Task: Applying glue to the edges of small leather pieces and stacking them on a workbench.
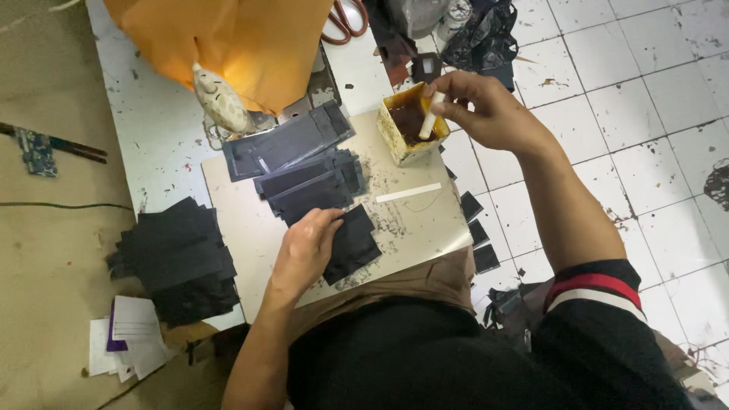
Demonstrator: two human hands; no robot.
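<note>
The work area is a white tiled floor, stained with dark marks, with a low white board laid beside brown cardboard sheeting. On it lies a beige work board, resting partly across our lap.

We press the left hand flat onto a black rectangular piece near the front edge of the work board. The fingers are spread and laid on the piece's left part; the hand pins it down and does not close around it.

The right hand is pinched shut on a small white stick. The stick's lower end dips into a square yellowish tin that holds dark brown liquid. The tin stands on the far right corner of the work board.

Between the two hands, a thin white strip lies flat on the work board. Just beyond the left hand, overlapping dark grey-black pieces are stacked in a fanned row. Crumbs of dark residue are scattered around them.

Further out:
- A heap of black pieces sits left of the work board.
- White paper slips lie below that heap.
- Several small black pieces lie on the tiles at the board's right edge.
- An orange cloth hangs over the top of the view.
- Red-handled scissors lie beyond the cloth.
</note>
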